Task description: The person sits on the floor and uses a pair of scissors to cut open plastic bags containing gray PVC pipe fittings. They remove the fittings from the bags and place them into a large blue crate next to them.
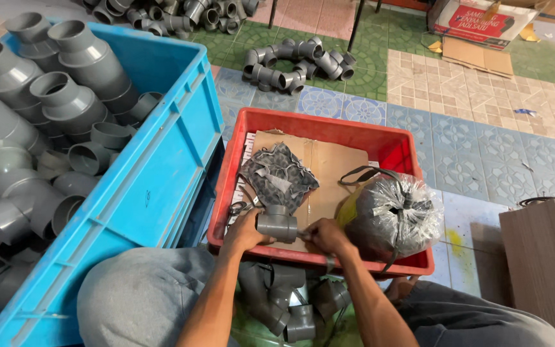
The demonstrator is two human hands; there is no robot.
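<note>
1. The left hand [246, 232] is clamped around the left side of a grey tee pipe fitting [277, 224], held just above the near rim of the red crate [390, 146].
2. The right hand [326, 236] pinches the fitting's right-hand opening, fingers closed at its rim; whether they hold something small there cannot be told.
3. The fitting's long axis runs left to right between the two hands, its branch socket pointing up and away from the person.
4. Both hands touch it; the left carries most of the body.
5. Inside the crate lie a cardboard sheet [329, 168], a dark patterned cloth [277, 175] and a plastic-wrapped bundle [393, 215].
6. A blue crate [162, 173] of larger grey fittings stands to the left; more tee fittings [287, 302] lie on the floor between the person's knees.
</note>
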